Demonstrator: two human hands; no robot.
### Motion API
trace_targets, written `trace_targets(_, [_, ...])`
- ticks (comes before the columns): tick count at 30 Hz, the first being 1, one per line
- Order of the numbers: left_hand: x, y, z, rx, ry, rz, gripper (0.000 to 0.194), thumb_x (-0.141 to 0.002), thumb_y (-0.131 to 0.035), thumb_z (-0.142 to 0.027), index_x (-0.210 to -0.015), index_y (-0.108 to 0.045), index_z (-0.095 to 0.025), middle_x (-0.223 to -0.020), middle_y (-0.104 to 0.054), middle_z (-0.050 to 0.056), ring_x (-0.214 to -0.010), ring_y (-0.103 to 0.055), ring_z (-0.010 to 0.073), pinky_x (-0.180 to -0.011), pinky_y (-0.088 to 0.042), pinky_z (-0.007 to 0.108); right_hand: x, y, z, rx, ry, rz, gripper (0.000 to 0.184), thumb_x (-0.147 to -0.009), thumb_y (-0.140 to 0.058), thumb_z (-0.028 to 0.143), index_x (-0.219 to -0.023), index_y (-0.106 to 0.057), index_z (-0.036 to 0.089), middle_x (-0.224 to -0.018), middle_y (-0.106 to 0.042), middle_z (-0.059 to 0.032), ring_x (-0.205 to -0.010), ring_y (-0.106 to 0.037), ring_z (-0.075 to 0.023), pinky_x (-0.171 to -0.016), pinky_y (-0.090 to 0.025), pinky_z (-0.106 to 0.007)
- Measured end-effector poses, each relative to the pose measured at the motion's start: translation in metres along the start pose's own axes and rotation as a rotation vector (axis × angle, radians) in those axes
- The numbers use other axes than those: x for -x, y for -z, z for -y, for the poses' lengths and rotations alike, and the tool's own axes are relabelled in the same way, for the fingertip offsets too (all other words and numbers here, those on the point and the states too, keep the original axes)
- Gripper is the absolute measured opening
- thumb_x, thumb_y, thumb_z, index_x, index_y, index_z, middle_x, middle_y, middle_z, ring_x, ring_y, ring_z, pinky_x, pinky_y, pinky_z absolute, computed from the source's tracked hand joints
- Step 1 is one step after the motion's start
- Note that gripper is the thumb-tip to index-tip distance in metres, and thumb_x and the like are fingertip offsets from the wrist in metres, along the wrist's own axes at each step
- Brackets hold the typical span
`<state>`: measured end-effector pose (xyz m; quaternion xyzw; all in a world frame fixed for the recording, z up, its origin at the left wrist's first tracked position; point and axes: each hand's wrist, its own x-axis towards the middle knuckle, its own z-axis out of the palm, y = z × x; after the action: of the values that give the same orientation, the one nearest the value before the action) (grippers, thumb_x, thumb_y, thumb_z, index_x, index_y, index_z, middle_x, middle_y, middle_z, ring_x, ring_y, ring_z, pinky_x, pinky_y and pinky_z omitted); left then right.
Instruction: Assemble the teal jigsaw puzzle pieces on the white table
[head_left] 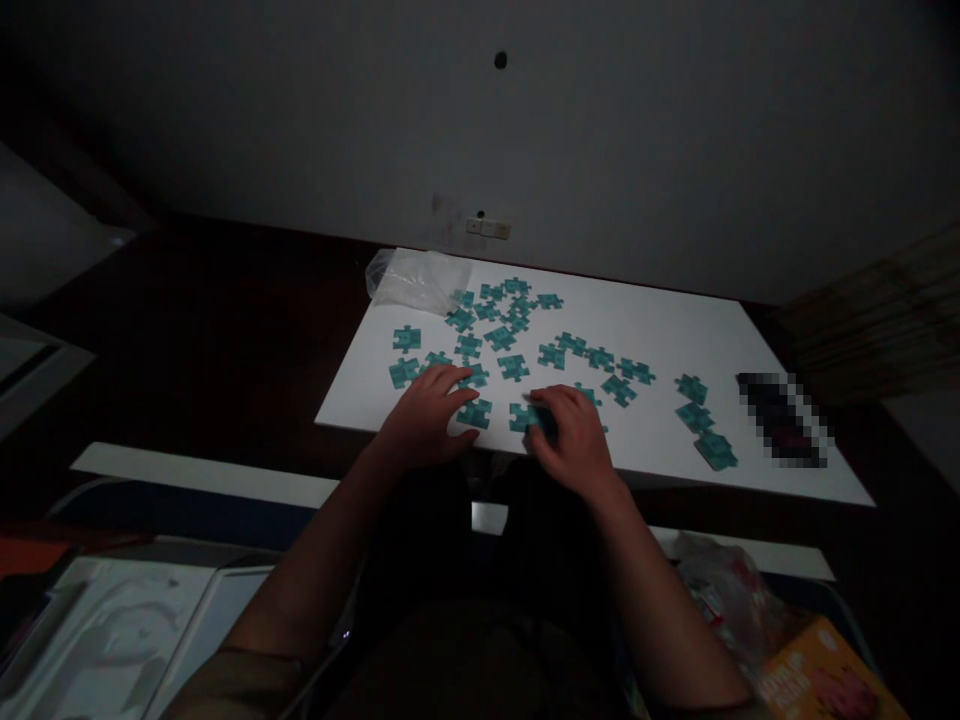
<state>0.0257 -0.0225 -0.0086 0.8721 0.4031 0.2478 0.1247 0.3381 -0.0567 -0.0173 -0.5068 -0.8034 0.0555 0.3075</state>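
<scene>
Teal jigsaw puzzle pieces lie scattered over the white table. My left hand (426, 415) is at the near edge with thumb and fingers apart, holding nothing that I can see. Beside its fingertips lies one puzzle piece (475, 413), and another piece (474, 376) sits just beyond, partly behind the fingers. To the right, my right hand (574, 437) curls its thumb and fingers around a puzzle piece (520, 417), whose right part is hidden under the hand. More pieces are partly covered behind the right knuckles.
A clear plastic bag (420, 282) lies at the table's (675, 325) far left corner. Several pieces, including a puzzle piece (716, 451), form a column at right, near a blurred-out dark object (781, 420). An orange box (825, 675) and an open white box (112, 630) are near me.
</scene>
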Motion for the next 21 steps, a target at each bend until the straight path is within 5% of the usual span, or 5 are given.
trace_targets(6, [0.012,0.012,0.013,0.036,0.031,-0.067,0.075,-0.091,-0.089,-0.032,-0.162,-0.066,-0.022,-0.17,-0.067,0.02,-0.158,-0.062,0.044,-0.136,-0.048,0.073,0.001,0.0,-0.002,-0.004,-0.003,-0.014,0.039,-0.103,-0.065,0.027,-0.14,-0.075,0.019,-0.134,-0.084,-0.0177,-0.131,-0.072,-0.04,-0.114,-0.061,-0.06])
trace_targets(12, [0.041,0.038,0.041,0.064,0.165,-0.091,0.07,-0.092,-0.088,-0.031,-0.158,-0.069,-0.026,-0.174,-0.062,0.018,-0.163,-0.055,0.0455,-0.135,-0.049,0.075,0.001,-0.003,-0.004,0.012,-0.016,-0.029,0.031,-0.106,-0.063,0.03,-0.131,-0.078,0.022,-0.126,-0.085,-0.016,-0.126,-0.073,-0.0392,-0.112,-0.06,-0.058])
trace_targets(17, [0.043,0.042,0.04,0.039,0.194,-0.003,0.071,-0.086,-0.089,-0.022,-0.155,-0.072,-0.027,-0.179,-0.056,0.017,-0.166,-0.049,0.046,-0.135,-0.051,0.075,0.001,-0.005,-0.004,0.003,-0.038,-0.041,0.028,-0.105,-0.064,0.031,-0.127,-0.08,0.024,-0.122,-0.086,-0.0142,-0.123,-0.074,-0.0394,-0.111,-0.06,-0.058])
trace_targets(21, [0.039,0.038,0.035,0.01,0.195,-0.005,0.067,-0.089,-0.094,-0.035,-0.152,-0.075,-0.026,-0.176,-0.059,0.018,-0.162,-0.052,0.0469,-0.133,-0.053,0.074,0.001,-0.005,-0.005,0.01,-0.048,-0.044,0.026,-0.104,-0.064,0.03,-0.124,-0.08,0.025,-0.12,-0.086,-0.0134,-0.122,-0.074,-0.0394,-0.109,-0.06,-0.059])
